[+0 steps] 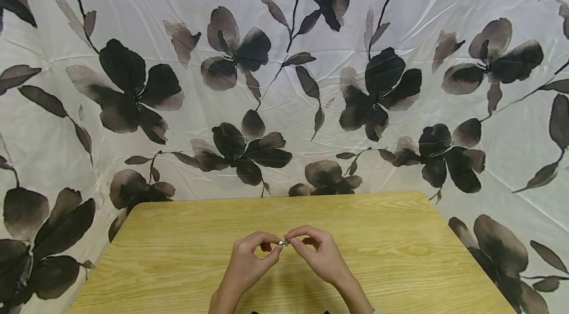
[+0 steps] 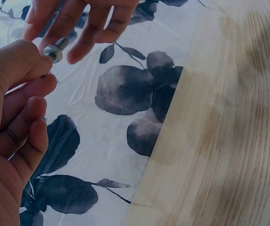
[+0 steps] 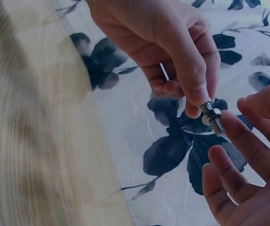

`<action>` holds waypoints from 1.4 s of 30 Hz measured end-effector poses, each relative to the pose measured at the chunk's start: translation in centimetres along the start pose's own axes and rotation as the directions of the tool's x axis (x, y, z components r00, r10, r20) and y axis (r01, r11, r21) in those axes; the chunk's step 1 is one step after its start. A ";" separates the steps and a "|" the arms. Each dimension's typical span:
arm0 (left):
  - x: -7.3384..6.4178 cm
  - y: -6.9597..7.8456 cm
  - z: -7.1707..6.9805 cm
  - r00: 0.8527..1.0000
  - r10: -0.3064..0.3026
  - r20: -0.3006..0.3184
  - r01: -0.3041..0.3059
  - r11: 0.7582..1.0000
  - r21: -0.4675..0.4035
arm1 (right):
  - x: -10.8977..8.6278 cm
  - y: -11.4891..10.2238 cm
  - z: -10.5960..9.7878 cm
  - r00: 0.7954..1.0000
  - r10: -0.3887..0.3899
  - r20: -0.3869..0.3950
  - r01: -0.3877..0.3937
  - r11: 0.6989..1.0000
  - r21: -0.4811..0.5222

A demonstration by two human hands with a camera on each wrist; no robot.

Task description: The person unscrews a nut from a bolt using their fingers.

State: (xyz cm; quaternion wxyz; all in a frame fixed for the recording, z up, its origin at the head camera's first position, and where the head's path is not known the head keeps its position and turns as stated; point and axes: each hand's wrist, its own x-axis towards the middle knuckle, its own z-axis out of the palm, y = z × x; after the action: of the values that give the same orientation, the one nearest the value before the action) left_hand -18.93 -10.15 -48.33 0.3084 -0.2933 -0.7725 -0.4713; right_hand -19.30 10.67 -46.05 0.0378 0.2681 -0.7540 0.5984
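Observation:
Between the two hands, above the table, is a small metal bolt point(image 2: 62, 42) with a hex nut point(image 3: 211, 116) partway along its thread. My left hand point(image 1: 249, 260) pinches one end of the bolt between thumb and finger; its other fingers curl loosely below in the left wrist view. The bolt's free threaded end points toward my right hand point(image 1: 321, 256). In the right wrist view a right fingertip point(image 3: 228, 120) is right at the nut, while the thumb stands apart from it and the other fingers are spread, loosely bent.
A light wood-grain table point(image 1: 178, 235) lies beneath both hands. Behind it and at its sides hangs a white cloth point(image 1: 311, 106) printed with dark flowers, meeting the table's back edge.

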 end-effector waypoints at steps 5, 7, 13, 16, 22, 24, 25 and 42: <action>0.1 0.0 0.0 1.000 -0.003 0.001 0.003 1.000 0.013 | 0.0 -0.2 0.0 0.999 -0.032 -0.042 0.032 0.999 0.016; 0.1 0.0 -0.1 1.000 0.003 -0.004 -0.003 1.000 0.016 | 0.1 -0.2 0.0 0.998 -0.001 -0.066 0.001 1.000 0.003; 0.2 0.1 -0.1 0.998 0.059 -0.034 -0.059 0.998 0.008 | 0.2 0.1 0.0 0.988 0.127 -0.088 -0.135 0.988 -0.080; 0.2 0.1 0.0 0.996 0.073 -0.046 -0.073 0.997 0.004 | 0.2 0.2 0.1 0.988 0.143 -0.052 -0.148 0.985 -0.094; 0.1 0.2 -0.1 0.999 0.029 -0.031 -0.029 0.999 0.018 | 0.2 0.2 0.0 0.990 0.140 -0.003 -0.140 0.988 -0.070; 0.2 0.2 -0.1 1.000 0.007 -0.022 -0.006 1.000 0.018 | 0.2 0.1 0.0 0.990 0.139 0.001 -0.138 0.988 -0.069; 0.2 0.3 -0.2 1.000 -0.005 -0.019 0.005 1.000 0.013 | 0.1 0.1 0.0 0.990 0.138 0.002 -0.137 0.988 -0.070; 0.1 -0.2 0.3 0.996 0.067 -0.060 -0.067 0.998 0.005 | 0.0 0.0 0.0 0.992 0.126 0.009 -0.126 0.991 -0.034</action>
State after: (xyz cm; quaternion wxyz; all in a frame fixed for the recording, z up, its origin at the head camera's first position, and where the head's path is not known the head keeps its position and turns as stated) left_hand -19.21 -9.99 -48.50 0.3473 -0.3044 -0.7533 -0.4683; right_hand -19.30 10.69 -46.02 0.0002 0.2226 -0.7797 0.5853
